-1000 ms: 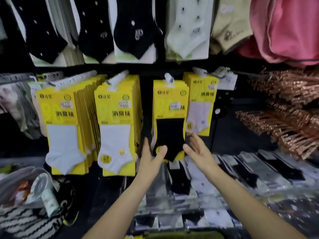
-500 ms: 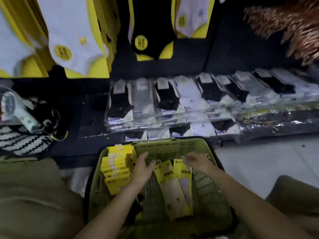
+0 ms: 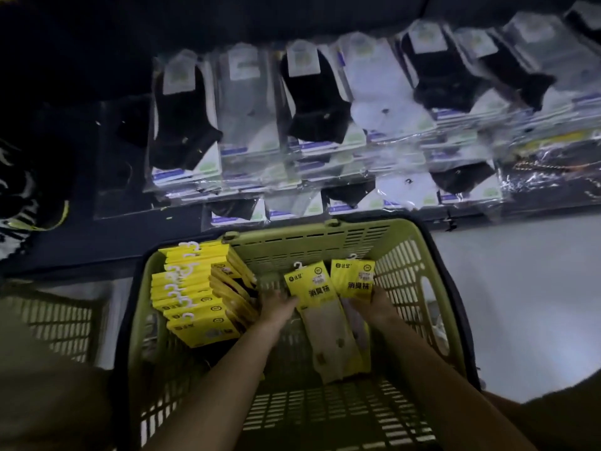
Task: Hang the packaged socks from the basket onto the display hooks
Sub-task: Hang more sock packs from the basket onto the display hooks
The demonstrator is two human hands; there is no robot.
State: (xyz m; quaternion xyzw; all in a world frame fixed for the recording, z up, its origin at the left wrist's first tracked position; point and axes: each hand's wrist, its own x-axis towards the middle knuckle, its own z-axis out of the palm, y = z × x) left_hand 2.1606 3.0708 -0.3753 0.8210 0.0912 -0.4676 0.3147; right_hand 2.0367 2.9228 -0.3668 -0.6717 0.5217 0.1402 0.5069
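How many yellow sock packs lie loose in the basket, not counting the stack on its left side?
2. One pack lies at the left hand, the other pack beside it at the right hand, in the basket's middle. Others may be hidden beneath.

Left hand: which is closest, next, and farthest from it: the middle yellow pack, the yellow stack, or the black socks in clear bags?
1. Middle yellow pack, right at the fingertips of the left hand.
2. Yellow stack, to its left inside the basket.
3. Black socks, on display beyond the basket.
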